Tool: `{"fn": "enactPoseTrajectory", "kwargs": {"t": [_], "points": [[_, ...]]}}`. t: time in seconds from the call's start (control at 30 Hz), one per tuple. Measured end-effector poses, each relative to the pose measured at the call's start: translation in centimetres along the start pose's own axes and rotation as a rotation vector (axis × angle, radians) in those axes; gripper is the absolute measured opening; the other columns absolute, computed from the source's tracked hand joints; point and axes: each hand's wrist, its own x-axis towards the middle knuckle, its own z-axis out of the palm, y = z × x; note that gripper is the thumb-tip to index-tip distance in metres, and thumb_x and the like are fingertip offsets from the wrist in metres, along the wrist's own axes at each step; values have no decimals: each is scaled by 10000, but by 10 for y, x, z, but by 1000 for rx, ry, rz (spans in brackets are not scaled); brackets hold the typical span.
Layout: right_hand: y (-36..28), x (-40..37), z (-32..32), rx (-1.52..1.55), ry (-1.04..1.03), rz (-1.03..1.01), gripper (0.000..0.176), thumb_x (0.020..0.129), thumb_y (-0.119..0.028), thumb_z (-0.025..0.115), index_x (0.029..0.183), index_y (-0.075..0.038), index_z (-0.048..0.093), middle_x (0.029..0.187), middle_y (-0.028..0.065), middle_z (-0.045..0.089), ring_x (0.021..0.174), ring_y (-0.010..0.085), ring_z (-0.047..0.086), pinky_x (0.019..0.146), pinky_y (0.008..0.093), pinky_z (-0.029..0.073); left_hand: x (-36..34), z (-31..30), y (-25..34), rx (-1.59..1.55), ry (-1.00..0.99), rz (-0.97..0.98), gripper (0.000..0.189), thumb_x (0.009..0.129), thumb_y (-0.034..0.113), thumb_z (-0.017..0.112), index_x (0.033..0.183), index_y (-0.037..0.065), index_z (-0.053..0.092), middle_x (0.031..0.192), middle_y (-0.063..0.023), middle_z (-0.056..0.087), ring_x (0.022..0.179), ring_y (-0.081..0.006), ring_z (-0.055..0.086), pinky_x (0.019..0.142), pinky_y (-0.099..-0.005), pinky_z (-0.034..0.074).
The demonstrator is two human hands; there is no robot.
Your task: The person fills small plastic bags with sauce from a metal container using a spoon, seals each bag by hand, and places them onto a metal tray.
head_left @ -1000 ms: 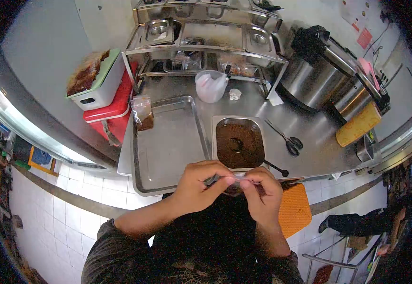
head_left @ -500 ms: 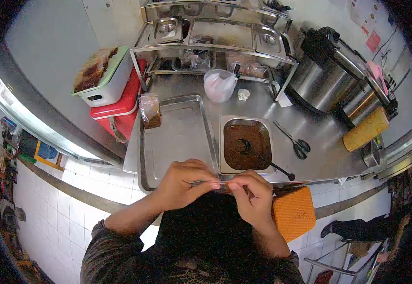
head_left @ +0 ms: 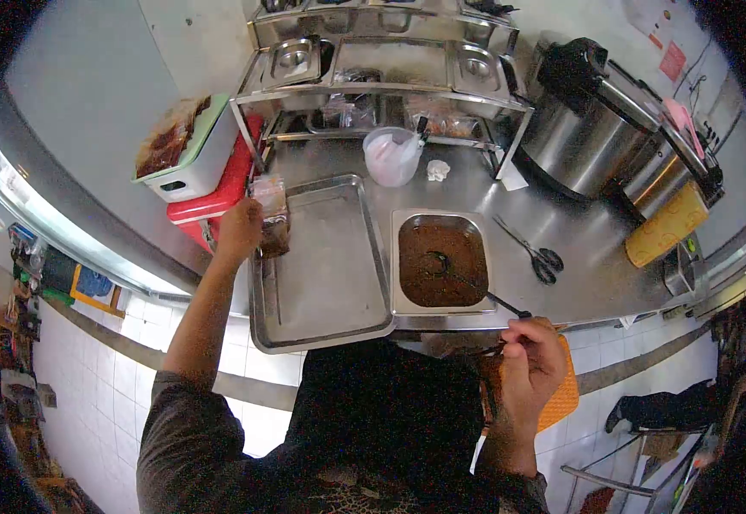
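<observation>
My left hand point(head_left: 242, 224) is at the left edge of a clear plastic bag point(head_left: 275, 236) with brown contents, its fingers closed on the bag's side. That bag lies over the left rim of a shallow metal tray point(head_left: 326, 274). My right hand point(head_left: 534, 355) is curled in a pinch at the table's front edge, just below the end of a black ladle's handle point(head_left: 507, 303). Whether it touches the handle, or what sits between the fingers, I cannot make out. The ladle's bowl rests in brown sauce point(head_left: 441, 244) inside a square steel pan point(head_left: 397, 287).
Black-handled scissors point(head_left: 544, 264) lie right of the pan. Behind stand a plastic tub point(head_left: 390, 163), a crumpled white piece point(head_left: 438, 170) and a steel rack point(head_left: 381, 90). Large steel pots point(head_left: 578, 137) and a yellow roll point(head_left: 666, 224) are at right; a red box point(head_left: 197, 210) is at left.
My hands have parted from their meeting point before my body. The left moved up and left to the bag; the right moved right toward the ladle's handle end.
</observation>
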Motion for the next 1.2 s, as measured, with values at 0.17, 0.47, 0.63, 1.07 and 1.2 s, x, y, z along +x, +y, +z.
{"fn": "enactPoseTrajectory", "kwargs": {"t": [0.17, 0.47, 0.63, 1.07, 1.2], "points": [[9, -14, -18, -59, 71, 117, 140, 861, -90, 704, 975, -13, 682, 855, 65, 640, 782, 164, 591, 700, 274, 467, 51, 34, 74, 38, 255, 294, 297, 809, 117, 676, 1080, 2, 641, 1070, -192, 650, 1051, -384, 582, 917, -479, 464], [11, -29, -32, -143, 56, 171, 73, 863, -45, 666, 915, -4, 696, 846, 90, 672, 788, 171, 616, 706, 285, 481, 97, 148, 221, 258, -108, 212, 268, 860, 228, 655, 1049, 42, 698, 1097, -141, 686, 1100, -333, 608, 915, -528, 452], [14, -37, -57, -109, 93, 253, 82, 898, -50, 637, 928, 25, 654, 844, 68, 611, 782, 144, 580, 722, 261, 457, 111, 141, 223, 268, -157, 169, 201, 828, 258, 710, 951, 99, 720, 978, -100, 720, 990, -315, 673, 880, -528, 468], [22, -35, -53, -135, 5, 227, 108, 829, -55, 709, 930, -18, 699, 854, 77, 680, 752, 169, 619, 720, 305, 492, 143, 88, 187, -283, 189, 205, 181, 853, 172, 717, 872, 24, 615, 796, -179, 678, 768, -361, 680, 680, -406, 534], [14, -31, -48, -29, -270, 90, 142, 872, -110, 707, 941, 14, 692, 917, 92, 668, 799, 159, 605, 713, 270, 476, 111, 61, 196, -633, 251, 307, 165, 928, 81, 639, 934, 29, 482, 800, -138, 680, 726, -232, 688, 635, -331, 527]]}}
